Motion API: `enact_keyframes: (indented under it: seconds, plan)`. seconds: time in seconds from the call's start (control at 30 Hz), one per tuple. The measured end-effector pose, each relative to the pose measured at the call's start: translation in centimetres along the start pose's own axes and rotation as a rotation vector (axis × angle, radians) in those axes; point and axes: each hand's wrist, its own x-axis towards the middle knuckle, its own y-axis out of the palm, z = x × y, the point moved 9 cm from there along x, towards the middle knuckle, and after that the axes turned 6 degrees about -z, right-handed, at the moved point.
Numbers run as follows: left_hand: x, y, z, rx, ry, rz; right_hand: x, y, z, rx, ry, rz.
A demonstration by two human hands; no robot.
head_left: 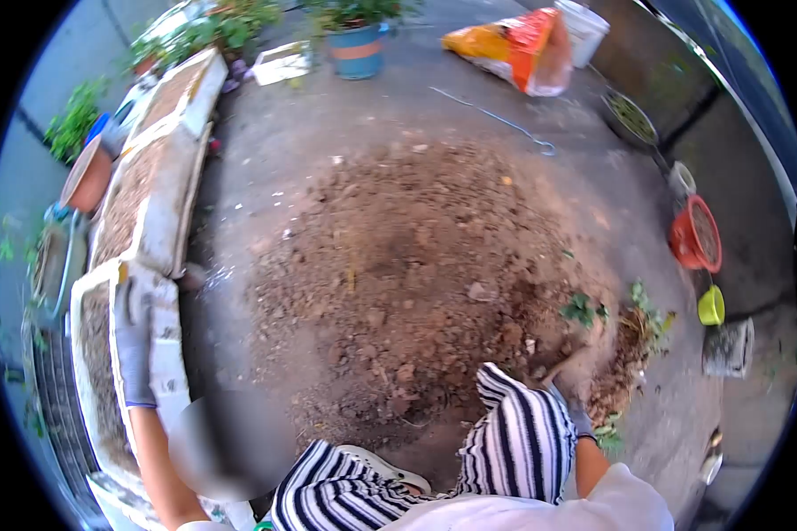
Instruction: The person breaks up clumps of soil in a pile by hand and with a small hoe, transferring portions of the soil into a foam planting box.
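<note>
My left hand [134, 354], in a grey glove, reaches along the rim of the nearest white foam box [166, 341], which holds soil. Its fingers look stretched out and apart, with nothing visible in them. My right hand [577, 405], also gloved, is low beside my striped knee, at the right edge of a broad soil heap [398, 265]. Motion blurs its fingers, and a brownish stick-like shape [565, 363] lies close by; I cannot tell whether it is held. Uprooted green plants [642, 323] lie just beyond that hand. A blurred grey round object [230, 447] is beside my left forearm.
More soil-filled foam boxes [164, 199] line the left, beside a terracotta pot [88, 175]. At the back are a blue planter [355, 55], an orange bag [518, 49] and a hooked rod [496, 117]. A red pot [695, 234] and yellow-green cup [710, 306] stand right.
</note>
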Motion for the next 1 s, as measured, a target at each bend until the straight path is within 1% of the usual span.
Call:
enact_keyframes:
  seconds: [0.03,0.07,0.1,0.13,0.17,0.2,0.27,0.3,0.33,0.37,0.43,0.47,0.5,0.53,0.57,0.6,0.63,0.67,0.7,0.73,0.77,0.8,0.83,0.87,0.93,0.97,1.0]
  plan:
    - [0.3,3.4,-5.3,-0.090,0.038,0.053,-1.0,0.2,0.7,-0.089,0.026,0.024]
    - [-0.2,7.8,-9.2,-0.252,0.092,0.116,-0.2,1.0,0.0,-0.061,0.021,-0.054]
    - [-1.2,11.2,-14.3,-0.246,0.221,0.127,-1.5,-2.1,2.3,0.089,-0.068,-0.215]
    - [-2.4,14.8,-18.3,-0.326,0.331,0.199,-1.4,-4.8,4.2,0.220,-0.187,-0.334]
    - [-3.6,17.4,-22.5,-0.361,0.344,0.319,-1.1,-7.1,5.5,0.247,-0.261,-0.441]
    - [-5.2,19.1,-27.1,-0.392,0.415,0.391,-1.0,-8.8,6.6,0.269,-0.340,-0.541]
    - [-8.5,21.6,-34.6,-0.486,0.515,0.501,0.3,-10.6,8.1,0.317,-0.304,-0.492]
    - [-9.9,22.4,-37.3,-0.547,0.547,0.539,0.9,-9.9,8.0,0.297,-0.266,-0.443]
    - [-11.4,23.3,-39.5,-0.532,0.573,0.617,1.1,-9.3,7.5,0.308,-0.248,-0.439]
    - [-13.0,24.0,-41.8,-0.546,0.569,0.716,0.4,-9.4,7.3,0.240,-0.292,-0.534]
    - [-16.8,26.0,-45.9,-0.529,0.624,0.828,-1.4,-9.1,6.9,0.162,-0.349,-0.691]
    - [-18.5,26.7,-48.2,-0.478,0.667,0.860,-2.4,-9.0,6.6,0.161,-0.344,-0.685]
    - [-20.3,27.6,-50.9,-0.468,0.703,0.911,-2.6,-7.7,6.6,0.062,-0.307,-0.485]
    - [-21.6,27.8,-53.3,-0.587,0.798,0.663,-2.6,-5.7,6.3,-0.035,-0.273,-0.284]
    - [-23.9,30.4,-55.5,-0.696,0.736,0.787,-2.3,-4.8,6.0,-0.034,-0.281,-0.282]
    - [-25.9,31.4,-58.0,-0.587,0.840,0.789,-1.0,-3.2,5.4,-0.048,-0.235,-0.200]
    - [-27.5,32.2,-60.1,-0.600,0.881,0.766,0.3,-2.0,4.9,-0.068,-0.204,-0.125]
    - [-30.2,34.5,-61.8,-0.510,0.964,0.837,0.8,-2.0,5.1,-0.026,-0.311,-0.134]
    - [-33.2,36.7,-62.3,-0.373,1.032,0.720,0.9,-2.8,5.6,0.011,-0.439,-0.136]
    - [-36.3,40.7,-62.1,-0.179,1.023,0.831,0.1,-4.6,6.5,0.129,-0.541,-0.081]
    - [-37.7,42.7,-62.0,-0.062,1.043,0.933,1.0,-3.8,5.6,0.145,-0.488,-0.003]
    - [-37.4,44.0,-61.8,-0.069,0.975,1.014,1.1,-4.8,5.8,0.273,-0.499,0.120]
    - [-37.0,45.2,-61.6,-0.074,0.903,1.090,0.4,-6.0,6.0,0.281,-0.426,0.269]
    - [-35.4,44.1,-61.2,-0.096,0.908,1.051,1.5,-3.6,4.7,0.534,-0.384,0.404]
    - [-32.5,43.0,-60.2,-0.175,0.652,1.212,-1.0,-5.9,7.6,1.057,-0.297,0.712]
    - [-31.7,43.0,-59.4,-0.170,0.630,1.202,-1.7,-7.9,8.3,1.137,-0.162,0.689]
    - [-29.6,42.2,-58.9,-0.351,0.525,1.085,-1.2,-8.3,7.9,1.181,-0.082,0.704]
